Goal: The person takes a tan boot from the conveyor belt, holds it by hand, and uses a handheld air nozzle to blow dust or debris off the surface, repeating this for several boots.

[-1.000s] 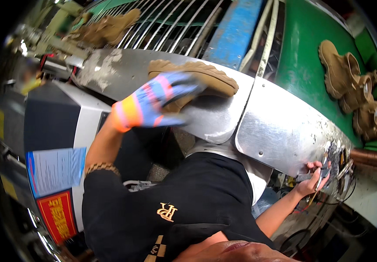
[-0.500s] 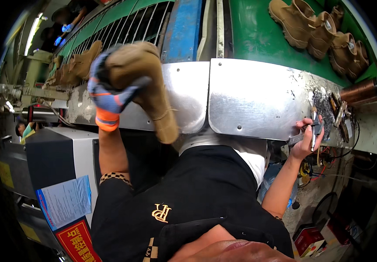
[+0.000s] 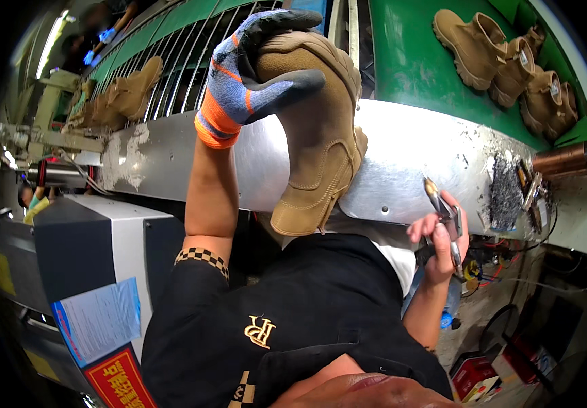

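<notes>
A green conveyor belt (image 3: 409, 61) carrying tan boots runs behind a scuffed metal tabletop (image 3: 402, 156) — above its edge the gloved left hand (image 3: 246, 75) grips a tan suede ankle boot (image 3: 317, 129) by its sole, opening downward; the bare right hand (image 3: 439, 234) clasps slim metal pliers (image 3: 443, 214)

The boot (image 3: 317, 129) looks like matt tan suede, softly napped, with stitched seams and a ridged, rubbery sole. The glove (image 3: 249, 75) on the left hand is knitted cloth in blue and orange, its fingers coated in dull dark rubber. The tool (image 3: 443, 217) in the right hand is shiny bare metal. The panel (image 3: 409, 156) is brushed sheet metal, scuffed and stained, with rough dark filings at one end. The belt (image 3: 416, 68) is smooth matt green. The shirt (image 3: 293, 319) is plain black cloth.
</notes>
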Available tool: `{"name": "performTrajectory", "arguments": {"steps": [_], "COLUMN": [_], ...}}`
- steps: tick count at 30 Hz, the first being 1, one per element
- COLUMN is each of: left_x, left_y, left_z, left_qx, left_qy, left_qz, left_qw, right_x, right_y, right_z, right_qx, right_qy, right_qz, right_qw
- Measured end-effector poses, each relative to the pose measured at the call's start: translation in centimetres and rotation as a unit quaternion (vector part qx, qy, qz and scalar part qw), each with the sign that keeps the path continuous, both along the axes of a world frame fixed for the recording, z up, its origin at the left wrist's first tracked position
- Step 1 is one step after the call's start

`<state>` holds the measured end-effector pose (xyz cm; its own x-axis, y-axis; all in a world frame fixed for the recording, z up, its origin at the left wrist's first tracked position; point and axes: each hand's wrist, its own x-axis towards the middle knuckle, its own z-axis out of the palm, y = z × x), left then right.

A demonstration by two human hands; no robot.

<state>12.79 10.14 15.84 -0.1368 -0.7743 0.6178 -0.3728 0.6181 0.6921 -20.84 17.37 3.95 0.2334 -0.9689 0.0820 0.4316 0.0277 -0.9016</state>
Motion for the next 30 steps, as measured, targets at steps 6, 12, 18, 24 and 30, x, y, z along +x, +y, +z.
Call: {"name": "performTrajectory", "arguments": {"steps": [6, 12, 18, 24, 30], "left_x": [-1.0, -0.7, 1.7, 4.4, 5.9], "left_y": [-1.7, -2.8, -4.4, -5.8, -6.6], "left_z": [0.7, 0.8, -0.5, -2.5, -3.4], "left_qx": [-0.02, 0.029, 0.068, 0.09, 0.026], "left_qy": [-0.006, 0.001, -0.007, 0.034, 0.004], "left_qz": [-0.059, -0.026, 0.015, 0.015, -0.007], "left_qw": [0.998, 0.999, 0.998, 0.995, 1.0], "right_x": [5.1, 10.0, 10.5, 10.4, 9.6], "right_y": [-3.3, -8.6, -8.9, -7.7, -4.9], "right_z": [6.3, 10.2, 6.6, 0.9, -3.1], "right_qx": [-0.113, -0.269, -0.243, -0.208, -0.169], "right_qy": [0.035, 0.13, 0.135, 0.13, 0.141], "right_qz": [0.085, 0.055, 0.051, 0.062, 0.076], "right_qw": [0.989, 0.953, 0.959, 0.967, 0.973]}}
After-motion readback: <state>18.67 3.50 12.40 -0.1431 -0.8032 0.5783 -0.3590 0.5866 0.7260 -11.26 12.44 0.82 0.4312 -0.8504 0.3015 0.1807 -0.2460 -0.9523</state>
